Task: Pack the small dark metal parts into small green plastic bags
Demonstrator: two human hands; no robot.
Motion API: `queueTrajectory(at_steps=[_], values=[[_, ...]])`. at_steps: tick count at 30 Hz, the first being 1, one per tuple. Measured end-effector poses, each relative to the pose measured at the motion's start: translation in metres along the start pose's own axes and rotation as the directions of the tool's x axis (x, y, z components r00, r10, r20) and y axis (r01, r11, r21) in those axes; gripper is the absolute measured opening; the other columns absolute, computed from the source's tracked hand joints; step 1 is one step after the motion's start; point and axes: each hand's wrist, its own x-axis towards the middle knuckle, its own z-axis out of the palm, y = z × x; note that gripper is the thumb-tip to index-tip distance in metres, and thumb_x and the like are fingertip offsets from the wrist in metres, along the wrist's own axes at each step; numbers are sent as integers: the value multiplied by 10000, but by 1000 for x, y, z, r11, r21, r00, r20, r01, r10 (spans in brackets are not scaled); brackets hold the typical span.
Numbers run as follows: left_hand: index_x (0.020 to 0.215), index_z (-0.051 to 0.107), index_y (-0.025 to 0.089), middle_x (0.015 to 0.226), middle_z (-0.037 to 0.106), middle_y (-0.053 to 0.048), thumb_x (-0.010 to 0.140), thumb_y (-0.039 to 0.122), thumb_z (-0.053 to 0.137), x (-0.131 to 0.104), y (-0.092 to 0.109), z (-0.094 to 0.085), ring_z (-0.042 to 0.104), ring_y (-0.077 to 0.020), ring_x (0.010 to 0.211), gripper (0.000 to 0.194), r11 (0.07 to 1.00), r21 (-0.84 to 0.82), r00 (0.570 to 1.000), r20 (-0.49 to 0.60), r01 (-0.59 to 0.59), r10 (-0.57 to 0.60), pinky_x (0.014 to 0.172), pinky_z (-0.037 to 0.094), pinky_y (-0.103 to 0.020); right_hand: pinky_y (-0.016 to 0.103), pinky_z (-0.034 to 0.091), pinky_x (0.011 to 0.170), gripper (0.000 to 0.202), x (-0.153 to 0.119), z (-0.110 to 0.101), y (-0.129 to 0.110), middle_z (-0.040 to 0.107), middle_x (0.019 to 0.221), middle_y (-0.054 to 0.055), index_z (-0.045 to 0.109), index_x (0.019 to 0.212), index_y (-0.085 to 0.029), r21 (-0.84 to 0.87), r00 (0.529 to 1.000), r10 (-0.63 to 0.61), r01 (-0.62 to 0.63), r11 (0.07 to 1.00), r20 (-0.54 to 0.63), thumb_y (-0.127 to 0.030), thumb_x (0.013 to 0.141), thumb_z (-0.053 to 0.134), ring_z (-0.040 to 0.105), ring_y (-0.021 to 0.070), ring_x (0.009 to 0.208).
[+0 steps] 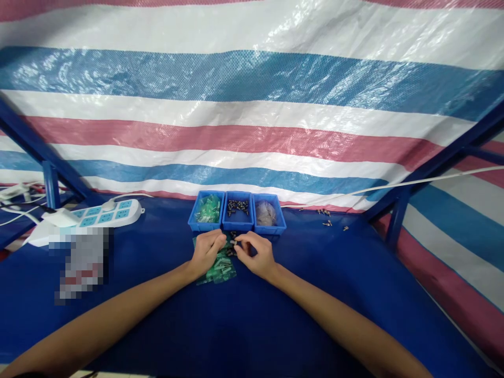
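Observation:
My left hand [207, 251] is closed above a pile of small green packets [221, 270] on the blue table; what its fingers hold, if anything, is hidden. Just right of it, my right hand [256, 253] pinches a small light-coloured piece [233, 242] between thumb and forefinger. Small dark metal parts [230, 252] lie between the hands. Behind them stand three blue bins side by side: the left bin [205, 227] holds green packets, the middle bin [238, 225] dark metal parts, and the right bin [270, 230] a clear bag of something greyish.
A white power strip [132, 216] with plugs and cables lies at the back left, a blurred grey object [84, 257] in front of it. Several loose metal parts [327, 223] lie at the back right. Blue frame bars [397, 215] and a striped sheet [244, 115] bound the table [315, 294].

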Motion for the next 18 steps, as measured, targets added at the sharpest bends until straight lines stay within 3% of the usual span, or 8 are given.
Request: queueTrajectory(at_steps=[6, 9, 12, 14, 16, 18], values=[[492, 369, 154, 490, 374, 18, 970, 296, 361, 1, 6, -1, 367, -85, 455, 499, 999, -1, 999, -6, 46, -46, 492, 284, -254, 291, 467, 527, 181, 27, -27, -28, 531, 574, -18, 647, 969, -223, -60, 949, -162, 151, 987, -270, -171, 796, 629, 513, 138, 520], [483, 355, 156, 482, 366, 19, 968, 299, 363, 1, 8, 0, 354, -87, 450, 506, 999, -19, 999, -18, 45, -46, 485, 279, -255, 304, 470, 557, 133, 45, -41, -22, 534, 584, -17, 650, 948, -223, -175, 941, -74, 16, 984, -330, -233, 822, 609, 496, 136, 517], [480, 355, 158, 482, 375, 17, 966, 301, 368, 1, 8, 0, 356, -88, 448, 506, 999, -25, 999, -21, 47, -47, 485, 281, -257, 273, 440, 543, 107, 55, -45, -5, 554, 589, -19, 664, 882, -190, -270, 980, 145, -178, 946, -136, -250, 804, 622, 500, 123, 508], [481, 363, 157, 484, 378, 17, 964, 295, 372, 1, 8, 0, 359, -89, 450, 502, 999, -28, 999, -16, 44, -45, 489, 284, -257, 251, 409, 538, 49, 56, -42, 4, 564, 572, -23, 668, 798, -187, -339, 971, 238, -226, 913, -5, -200, 790, 621, 507, 117, 510], [483, 371, 156, 485, 375, 18, 962, 283, 376, 1, 8, -1, 360, -88, 450, 497, 999, -31, 999, -13, 40, -40, 492, 283, -257, 232, 365, 525, 73, 51, -37, 7, 566, 553, -29, 658, 718, -188, -394, 941, 293, -207, 896, 170, -148, 770, 625, 502, 108, 507], [484, 374, 154, 485, 369, 20, 961, 268, 380, 1, 7, -1, 359, -86, 451, 491, 999, -29, 999, -12, 38, -38, 494, 280, -256, 223, 317, 511, 98, 45, -31, 6, 570, 547, -31, 645, 666, -185, -422, 870, 324, -153, 893, 372, -127, 746, 645, 495, 102, 508]])
